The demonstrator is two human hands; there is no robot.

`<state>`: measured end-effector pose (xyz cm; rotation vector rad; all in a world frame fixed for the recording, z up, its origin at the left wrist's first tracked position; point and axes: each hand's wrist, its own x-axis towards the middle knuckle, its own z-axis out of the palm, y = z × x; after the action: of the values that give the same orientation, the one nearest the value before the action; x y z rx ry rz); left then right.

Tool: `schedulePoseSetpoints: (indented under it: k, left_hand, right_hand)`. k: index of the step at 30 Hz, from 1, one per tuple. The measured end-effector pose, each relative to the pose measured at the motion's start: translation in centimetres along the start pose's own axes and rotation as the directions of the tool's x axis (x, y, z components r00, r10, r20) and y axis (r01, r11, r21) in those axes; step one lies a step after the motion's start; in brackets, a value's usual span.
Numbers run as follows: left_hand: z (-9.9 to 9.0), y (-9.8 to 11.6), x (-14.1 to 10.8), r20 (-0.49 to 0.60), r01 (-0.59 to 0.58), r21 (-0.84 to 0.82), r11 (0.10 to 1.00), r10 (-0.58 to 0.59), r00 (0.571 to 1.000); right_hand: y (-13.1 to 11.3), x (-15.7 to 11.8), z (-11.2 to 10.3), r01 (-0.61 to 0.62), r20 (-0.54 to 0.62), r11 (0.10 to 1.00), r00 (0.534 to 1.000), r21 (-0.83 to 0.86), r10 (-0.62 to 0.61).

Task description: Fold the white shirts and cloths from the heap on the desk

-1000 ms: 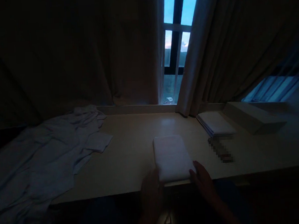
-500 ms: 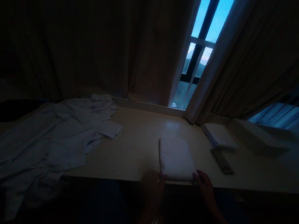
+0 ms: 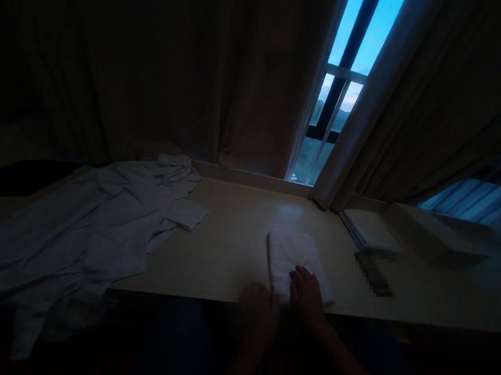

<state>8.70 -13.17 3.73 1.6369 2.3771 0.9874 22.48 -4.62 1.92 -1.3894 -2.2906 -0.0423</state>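
One folded cloth (image 3: 290, 247), pale tbl (image 3: 228, 234), dk curtains (image 3: 254, 108); R hand (image 3: 307, 294) half-open atop, L hand (image 3: 260, 308) grip unclear.

Pale table (image 3: 232, 239) bearing cloths and a box (image 3: 433, 230).
Under the right hand (image 3: 307, 294) and next to the left hand (image 3: 260, 311) lies a folded cloth (image 3: 290, 250), at the front edge. Left of both hands spreads a rumpled heap (image 3: 112, 224), partly hanging over that edge. Right of the hands lie a pixelated item (image 3: 374, 274), a folded stack (image 3: 370, 231) just beyond it, then the box.
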Motion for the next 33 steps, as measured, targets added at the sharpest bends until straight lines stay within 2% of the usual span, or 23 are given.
schedulePoseSetpoints:
  k: [5,10,13,15,17,21,23,27,31,33]
  left_hand:
    - [-0.1,0.3,0.2,0.042,0.035,0.011,0.999,-0.035,0.999]
    - [0.2,0.1,0.2,0.027,0.020,0.026,0.999,-0.021,0.999]
    - [0.7,-0.1,0.2,0.004,0.016,0.038,0.999,-0.016,1.000]
    - [1.0,-0.3,0.2,-0.012,0.018,0.038,0.999,-0.017,1.000]
    - [1.3,-0.4,0.1,-0.033,0.005,0.026,1.000,-0.004,0.999]
    - [2.2,-0.7,-0.2,-0.075,-0.040,0.019,0.999,0.041,0.996]
    - [2.9,-0.8,-0.3,-0.074,-0.067,0.024,0.997,0.069,0.995]
    - [3.8,-1.3,-0.5,-0.004,-0.172,0.026,0.985,0.172,0.985]
    - [3.6,-1.8,-1.0,0.030,-0.328,0.068,0.942,0.327,0.945]
    - [3.4,-2.0,-1.2,0.025,-0.352,0.103,0.930,0.351,0.936]
  right_hand:
    - [-0.3,-0.4,0.0,-0.056,0.034,0.993,0.998,-0.101,0.060]
    - [-1.4,0.4,-1.1,-0.073,0.110,0.989,0.990,-0.132,0.087]
    - [-2.5,1.5,-2.0,0.076,0.183,0.993,0.981,-0.085,-0.060]
    - [-3.2,2.4,-2.3,0.200,0.233,0.979,0.954,-0.035,-0.187]
    - [-3.7,3.5,-2.0,0.231,0.298,0.973,0.929,-0.008,-0.218]
    - [-3.4,6.4,-0.3,0.151,0.402,0.988,0.907,-0.030,-0.126]
    - [-2.9,8.0,0.4,0.135,0.402,0.989,0.910,-0.053,-0.102]
    - [-2.6,11.0,1.2,0.085,0.372,0.991,0.927,-0.101,-0.041]
    - [-2.8,12.9,1.8,0.022,0.389,0.993,0.921,-0.118,0.026]
    - [-2.7,13.5,2.0,-0.023,0.392,0.992,0.917,-0.124,0.070]
